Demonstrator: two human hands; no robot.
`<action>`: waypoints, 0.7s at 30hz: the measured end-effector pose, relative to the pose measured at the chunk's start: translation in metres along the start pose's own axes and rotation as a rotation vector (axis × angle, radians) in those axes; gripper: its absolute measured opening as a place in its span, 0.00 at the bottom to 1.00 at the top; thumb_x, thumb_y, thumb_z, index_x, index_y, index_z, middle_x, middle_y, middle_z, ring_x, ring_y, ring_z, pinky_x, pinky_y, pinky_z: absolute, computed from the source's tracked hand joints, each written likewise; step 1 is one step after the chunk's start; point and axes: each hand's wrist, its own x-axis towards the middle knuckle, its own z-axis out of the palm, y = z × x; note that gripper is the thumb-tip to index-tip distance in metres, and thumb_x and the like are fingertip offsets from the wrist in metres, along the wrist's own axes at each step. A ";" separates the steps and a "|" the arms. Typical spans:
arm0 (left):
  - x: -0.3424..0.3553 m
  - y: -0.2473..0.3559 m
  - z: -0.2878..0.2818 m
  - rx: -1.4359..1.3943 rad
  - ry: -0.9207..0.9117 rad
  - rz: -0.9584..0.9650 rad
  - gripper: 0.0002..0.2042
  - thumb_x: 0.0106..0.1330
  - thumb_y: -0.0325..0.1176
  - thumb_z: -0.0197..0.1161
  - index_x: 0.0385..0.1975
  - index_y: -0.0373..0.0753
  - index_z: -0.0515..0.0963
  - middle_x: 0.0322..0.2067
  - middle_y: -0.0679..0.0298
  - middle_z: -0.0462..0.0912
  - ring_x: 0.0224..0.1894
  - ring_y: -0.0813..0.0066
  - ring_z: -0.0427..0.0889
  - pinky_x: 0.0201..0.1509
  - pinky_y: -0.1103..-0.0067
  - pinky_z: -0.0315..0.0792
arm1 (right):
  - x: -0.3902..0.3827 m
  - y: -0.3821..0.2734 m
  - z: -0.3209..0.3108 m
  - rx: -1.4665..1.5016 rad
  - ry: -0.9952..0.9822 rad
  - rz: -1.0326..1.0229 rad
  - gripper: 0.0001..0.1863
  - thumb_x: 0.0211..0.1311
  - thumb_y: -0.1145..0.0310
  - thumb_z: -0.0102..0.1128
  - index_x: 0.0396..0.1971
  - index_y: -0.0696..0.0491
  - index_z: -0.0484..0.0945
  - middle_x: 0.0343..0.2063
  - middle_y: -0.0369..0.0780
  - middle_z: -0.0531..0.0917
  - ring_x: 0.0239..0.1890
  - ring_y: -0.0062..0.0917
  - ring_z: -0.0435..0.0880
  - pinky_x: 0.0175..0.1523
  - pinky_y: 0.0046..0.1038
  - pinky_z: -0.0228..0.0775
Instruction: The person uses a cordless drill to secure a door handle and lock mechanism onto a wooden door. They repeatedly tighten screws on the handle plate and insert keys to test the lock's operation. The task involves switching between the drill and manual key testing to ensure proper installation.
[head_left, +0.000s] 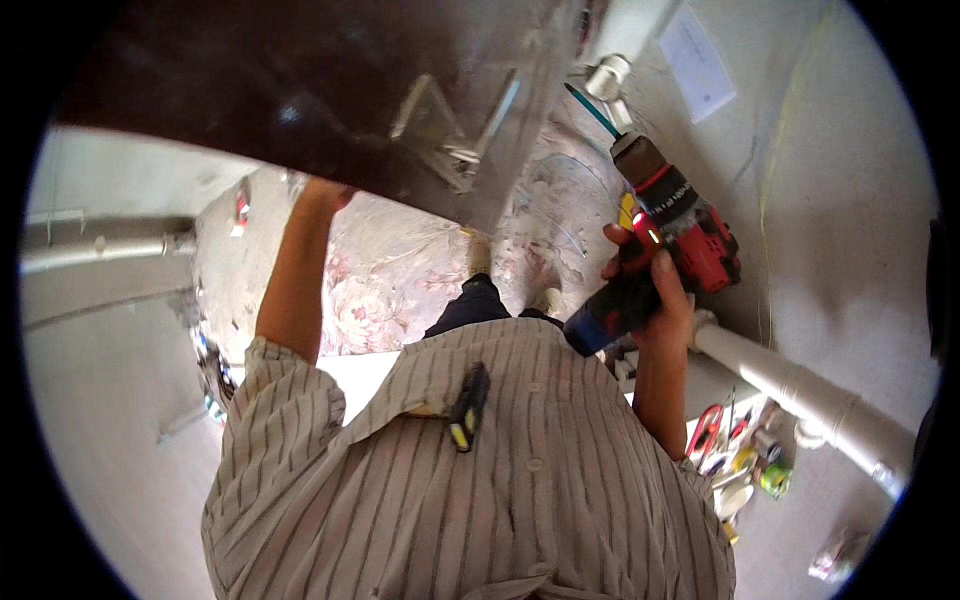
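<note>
A drill (pixel 672 215) is gripped by the right hand (pixel 668 300), its bit (pixel 593 110) pointed far left. The left hand (pixel 325 194) is partly hidden by a board (pixel 240 85); its grip cannot be told.

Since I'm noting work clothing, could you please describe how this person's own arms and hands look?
The left sleeve and right sleeve are pale beige with dark stripes, ending near the elbows; the forearms below are bare. No glove shows on the right hand or the visible part of the left hand.
</note>
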 end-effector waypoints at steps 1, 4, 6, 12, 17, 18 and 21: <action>0.001 -0.006 -0.020 0.043 -0.014 0.002 0.19 0.62 0.29 0.63 0.54 0.40 0.73 0.51 0.64 0.78 0.52 0.69 0.75 0.58 0.71 0.69 | 0.002 0.004 -0.009 -0.092 0.044 -0.002 0.26 0.63 0.54 0.58 0.52 0.60 0.75 0.45 0.44 0.82 0.35 0.23 0.81 0.41 0.25 0.74; 0.013 -0.026 -0.077 0.072 -0.052 -0.035 0.21 0.64 0.31 0.61 0.58 0.41 0.70 0.56 0.63 0.74 0.57 0.67 0.72 0.62 0.70 0.66 | -0.010 0.016 -0.050 -0.477 0.306 0.020 0.22 0.60 0.57 0.64 0.48 0.57 0.79 0.39 0.38 0.84 0.36 0.20 0.80 0.43 0.26 0.73; 0.025 -0.033 -0.108 -0.019 0.022 -0.096 0.23 0.66 0.33 0.60 0.61 0.42 0.67 0.59 0.63 0.71 0.60 0.66 0.69 0.66 0.69 0.63 | -0.024 0.027 -0.083 -0.710 0.364 -0.063 0.20 0.58 0.58 0.68 0.46 0.55 0.80 0.35 0.36 0.84 0.36 0.20 0.81 0.45 0.26 0.73; 0.040 -0.047 -0.136 0.340 0.105 0.116 0.26 0.64 0.30 0.62 0.62 0.37 0.66 0.61 0.60 0.69 0.61 0.65 0.69 0.68 0.70 0.61 | -0.135 0.076 -0.165 -0.843 0.675 0.064 0.25 0.51 0.56 0.73 0.46 0.55 0.79 0.38 0.44 0.85 0.40 0.27 0.83 0.49 0.30 0.73; 0.030 -0.030 -0.107 0.343 0.055 0.135 0.21 0.62 0.32 0.61 0.55 0.33 0.72 0.56 0.58 0.75 0.57 0.66 0.75 0.62 0.72 0.69 | -0.235 0.115 -0.211 0.043 1.108 0.029 0.21 0.61 0.55 0.63 0.47 0.53 0.78 0.34 0.37 0.83 0.32 0.23 0.80 0.41 0.26 0.73; 0.031 -0.024 -0.100 0.318 0.069 0.073 0.20 0.62 0.32 0.61 0.54 0.33 0.73 0.56 0.58 0.76 0.56 0.66 0.75 0.62 0.72 0.69 | -0.250 0.122 -0.224 0.215 1.209 -0.058 0.20 0.62 0.53 0.60 0.46 0.52 0.77 0.33 0.37 0.83 0.31 0.24 0.80 0.38 0.27 0.73; 0.029 -0.009 -0.091 1.234 0.058 0.279 0.16 0.63 0.29 0.59 0.50 0.31 0.74 0.50 0.56 0.78 0.49 0.66 0.77 0.55 0.72 0.72 | -0.297 0.130 -0.284 0.480 1.330 -0.455 0.19 0.65 0.48 0.56 0.40 0.50 0.76 0.30 0.37 0.81 0.29 0.26 0.79 0.30 0.26 0.71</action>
